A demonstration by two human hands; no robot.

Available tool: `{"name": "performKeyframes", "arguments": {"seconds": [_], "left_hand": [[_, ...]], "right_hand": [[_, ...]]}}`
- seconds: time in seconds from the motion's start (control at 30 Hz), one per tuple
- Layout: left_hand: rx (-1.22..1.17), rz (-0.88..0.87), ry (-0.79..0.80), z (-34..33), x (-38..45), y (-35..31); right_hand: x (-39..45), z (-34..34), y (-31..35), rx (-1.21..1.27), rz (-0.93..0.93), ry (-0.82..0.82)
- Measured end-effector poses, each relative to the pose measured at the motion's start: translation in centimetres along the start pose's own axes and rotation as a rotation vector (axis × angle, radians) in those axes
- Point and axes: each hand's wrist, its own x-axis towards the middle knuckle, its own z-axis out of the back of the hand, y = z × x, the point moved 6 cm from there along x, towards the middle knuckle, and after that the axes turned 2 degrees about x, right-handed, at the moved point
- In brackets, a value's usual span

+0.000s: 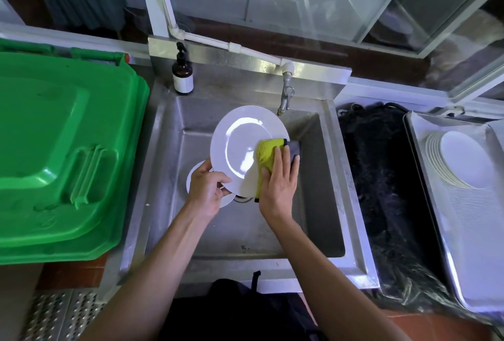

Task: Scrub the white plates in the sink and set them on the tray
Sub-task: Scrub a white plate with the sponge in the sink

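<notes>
My left grip (207,187) pinches the glossy round plate (246,147); my right grip (281,177) presses a fuzzy yellow-green cloth (266,153) flat on it.

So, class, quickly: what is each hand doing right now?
Left hand: grips the white plate by its lower rim.
Right hand: fingers straight, presses the yellow-green cloth against the plate.

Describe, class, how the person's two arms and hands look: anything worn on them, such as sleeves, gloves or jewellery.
Both forearms are bare up to the bottom edge of the picture; no sleeve shows. The left hand and the right hand wear no gloves. No ring, watch or bracelet shows on the fingers or wrists. A dark garment shows at the bottom edge, between the arms.
</notes>
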Motion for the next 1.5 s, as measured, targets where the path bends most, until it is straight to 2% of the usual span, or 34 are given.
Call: {"name": "performKeyframes", "arguments": {"seconds": [0.27, 0.57, 1.03, 1.5], "left_hand": [[0.098, -0.023, 0.051, 0.2, 0.3, -1.3], [0.327, -0.033, 0.155, 1.1, 1.3, -3.4], [0.703, -0.049, 0.35, 1.0, 2.5, -5.7], [0.937, -0.197, 0.313, 0.8, 4.1, -7.1]], "right_hand": [[1.8, 1.5, -0.2, 0.185, -0.068, -0.002], [3.5, 2.9, -1.8, 0.385, -0.16, 0.048], [4.7, 5.1, -0.8, 0.332, -0.035, 0.058], [4.7, 6.7, 0.6, 0.277, 0.098, 0.021]]}}
